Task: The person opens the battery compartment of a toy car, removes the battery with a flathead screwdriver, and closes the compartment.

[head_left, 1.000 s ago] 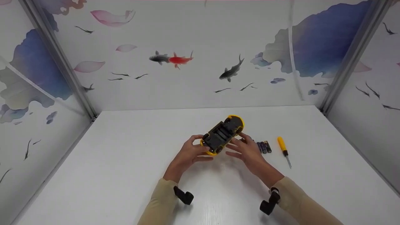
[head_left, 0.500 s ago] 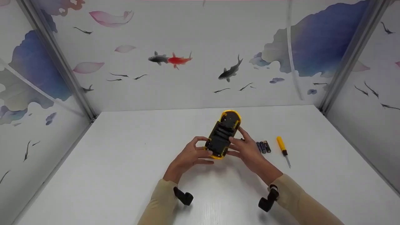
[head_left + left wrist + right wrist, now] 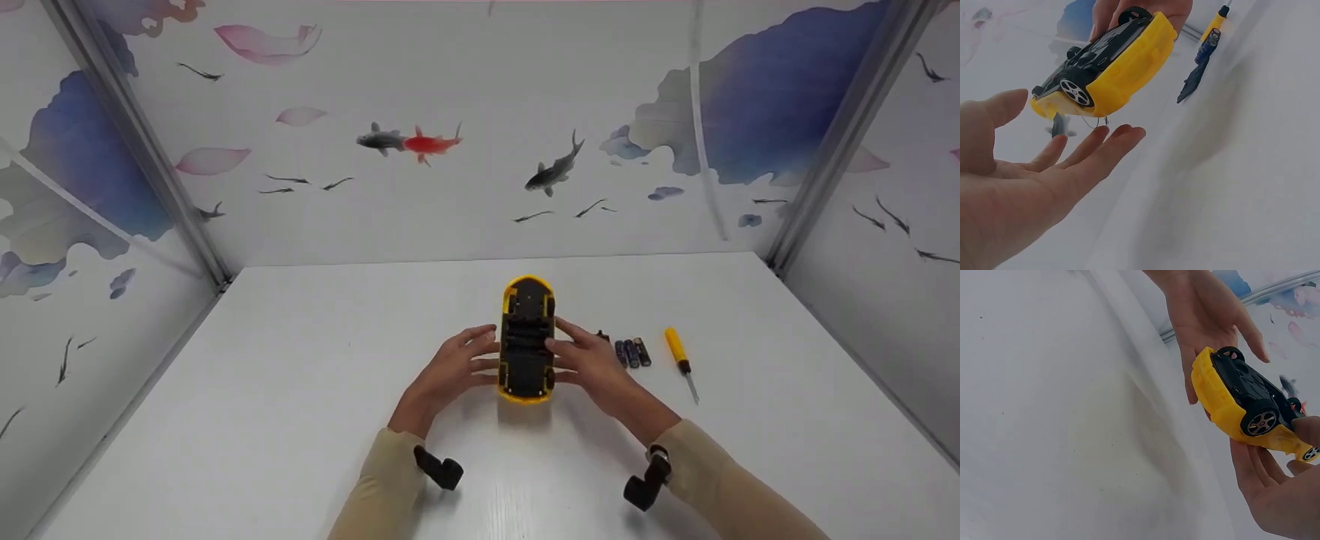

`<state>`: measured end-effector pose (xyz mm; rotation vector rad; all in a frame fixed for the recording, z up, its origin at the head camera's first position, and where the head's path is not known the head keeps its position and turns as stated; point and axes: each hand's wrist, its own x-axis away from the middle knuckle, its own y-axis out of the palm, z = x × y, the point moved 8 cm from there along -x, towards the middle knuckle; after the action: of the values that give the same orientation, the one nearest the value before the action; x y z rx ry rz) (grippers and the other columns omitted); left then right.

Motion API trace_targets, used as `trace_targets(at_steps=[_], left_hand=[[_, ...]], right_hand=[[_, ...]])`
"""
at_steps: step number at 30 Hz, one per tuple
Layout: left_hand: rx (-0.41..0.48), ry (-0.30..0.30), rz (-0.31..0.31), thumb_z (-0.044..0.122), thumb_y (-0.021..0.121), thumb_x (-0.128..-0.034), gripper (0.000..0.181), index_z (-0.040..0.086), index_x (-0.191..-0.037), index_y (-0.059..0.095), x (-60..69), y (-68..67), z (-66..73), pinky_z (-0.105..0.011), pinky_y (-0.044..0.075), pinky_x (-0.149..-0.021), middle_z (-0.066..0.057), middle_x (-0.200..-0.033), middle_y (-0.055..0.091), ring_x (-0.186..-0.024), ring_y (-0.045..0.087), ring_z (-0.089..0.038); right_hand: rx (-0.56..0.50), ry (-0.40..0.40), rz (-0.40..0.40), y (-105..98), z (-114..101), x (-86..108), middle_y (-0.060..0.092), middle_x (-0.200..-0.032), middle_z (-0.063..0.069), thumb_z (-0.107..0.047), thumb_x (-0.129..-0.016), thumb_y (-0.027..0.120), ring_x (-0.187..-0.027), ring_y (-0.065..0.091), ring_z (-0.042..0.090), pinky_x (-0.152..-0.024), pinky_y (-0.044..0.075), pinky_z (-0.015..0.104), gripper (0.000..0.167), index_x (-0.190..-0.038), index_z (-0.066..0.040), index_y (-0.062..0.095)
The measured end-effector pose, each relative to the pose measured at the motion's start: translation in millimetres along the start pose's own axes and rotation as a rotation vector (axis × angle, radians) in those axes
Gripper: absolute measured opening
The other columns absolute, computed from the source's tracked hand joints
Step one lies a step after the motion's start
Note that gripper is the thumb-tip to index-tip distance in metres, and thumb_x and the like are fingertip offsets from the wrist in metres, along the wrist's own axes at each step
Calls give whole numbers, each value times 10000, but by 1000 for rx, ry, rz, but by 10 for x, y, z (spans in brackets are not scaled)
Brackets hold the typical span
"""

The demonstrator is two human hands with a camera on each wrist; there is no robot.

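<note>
Upside down above the table, a yellow toy car shows its black underside, with an open recess across the middle. My right hand holds it by the right side, thumb on the underside and fingers beneath the body. On the other side, my left hand has its fingers spread beside the car. In the left wrist view a gap separates that hand's fingers from the yellow bodywork. Silver-spoked wheels show in the right wrist view.
Several dark batteries lie side by side to the right of my right hand. Beyond them is a yellow-handled screwdriver. A small black flat piece lies by the batteries. Patterned wall panels enclose the white table.
The car has swung from a rightward slant to pointing straight away from me, its near end lower. My left hand has let go of it, while the right hand keeps its hold.
</note>
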<state>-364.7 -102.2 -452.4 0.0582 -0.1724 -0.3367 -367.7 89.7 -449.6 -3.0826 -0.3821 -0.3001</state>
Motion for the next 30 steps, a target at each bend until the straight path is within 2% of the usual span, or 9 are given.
trace_targets(at_steps=[3, 6, 12, 18, 23, 30], left_hand=[[17, 8, 6, 398, 472, -1059, 605, 88, -1557, 324, -18, -4, 18, -423, 521, -1047, -159, -1472, 519, -1247, 602, -254], [32, 22, 12, 383, 459, -1066, 574, 73, -1540, 363, -31, -14, 31, -406, 527, -1031, -146, -1431, 556, -1197, 620, -221], [28, 40, 50, 335, 523, -1047, 534, 37, -1485, 452, -42, -72, 20, -380, 567, -954, -142, -1353, 623, -1085, 672, -188], [8, 14, 95, 337, 582, -1017, 564, 77, -1499, 447, -27, -136, -14, -405, 576, -950, -159, -1373, 619, -1128, 679, -251], [4, -13, 112, 297, 605, -1007, 569, 59, -1497, 440, -17, -161, -40, -432, 565, -976, -186, -1396, 597, -1206, 643, -308], [-23, -40, 127, 258, 599, -1012, 519, 53, -1472, 480, -28, -193, -102, -440, 572, -965, -175, -1356, 635, -1185, 658, -292]], right_hand=[[19, 0, -18, 46, 30, -4, 521, -1480, 194, -296, -1004, 611, -1244, 618, 293, -992, 554, 411, 673, -1588, -193, 294], [26, -4, -45, 94, 60, -5, 528, -1472, 201, -283, -1010, 602, -1219, 634, 279, -985, 558, 409, 662, -1586, -170, 297], [32, -1, -62, 156, 97, 1, 558, -1435, 206, -271, -1003, 616, -1146, 669, 242, -959, 572, 399, 631, -1564, -152, 353], [33, 1, -53, 171, 123, -7, 561, -1427, 205, -262, -996, 627, -1109, 680, 226, -951, 577, 401, 615, -1548, -139, 385], [42, 1, -33, 158, 157, -28, 571, -1417, 208, -241, -989, 637, -1091, 690, 223, -931, 586, 395, 598, -1533, -137, 413], [65, 7, -17, 170, 221, -30, 580, -1405, 213, -227, -987, 641, -1085, 694, 226, -917, 592, 386, 587, -1524, -122, 425]])
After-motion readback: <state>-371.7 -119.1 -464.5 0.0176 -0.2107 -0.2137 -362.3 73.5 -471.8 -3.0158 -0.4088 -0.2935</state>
